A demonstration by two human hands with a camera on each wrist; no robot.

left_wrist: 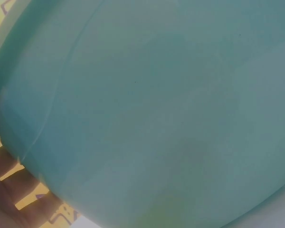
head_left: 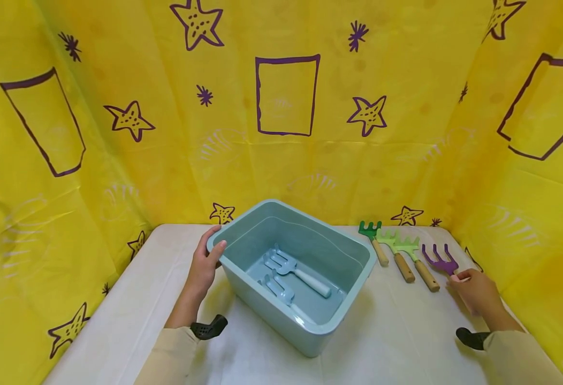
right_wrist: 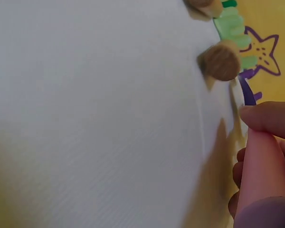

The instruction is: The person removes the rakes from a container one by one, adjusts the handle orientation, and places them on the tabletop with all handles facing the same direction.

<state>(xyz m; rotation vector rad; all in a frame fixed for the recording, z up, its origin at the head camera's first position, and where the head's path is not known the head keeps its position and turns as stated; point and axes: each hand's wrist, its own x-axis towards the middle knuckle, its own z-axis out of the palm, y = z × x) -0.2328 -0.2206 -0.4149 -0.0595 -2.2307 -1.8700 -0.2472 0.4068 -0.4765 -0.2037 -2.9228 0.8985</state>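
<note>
Our right hand [head_left: 476, 293] pinches the pink handle [right_wrist: 264, 171] of the purple fork [head_left: 441, 264] between thumb and fingers, at the table's right side. We judge the step in hand to be taking up this fork; whether it is already clear of the table [head_left: 406, 342] we cannot tell. What the next move calls for, we think, is a secure grip and a lift that keeps the prongs off the tools beside it. Its long axis slants from near right to far left, with the prongs pointing away from us and the handle back toward our wrist. Our left hand [head_left: 205, 262] grips the box [head_left: 305, 345] at its left corner, thumb at the rim, fingers round the outside, seemingly to steady it. Inside lie two blue forks, one [head_left: 295, 271] behind the other [head_left: 286, 295], both with prongs to the far left and handles toward the near right. Between box and purple fork, two light green rakes [head_left: 411, 246] and a dark green one [head_left: 371, 233] lie with wooden handles toward us. Behind everything hangs the yellow cloth [head_left: 286, 171], marked with purple stars.
</note>
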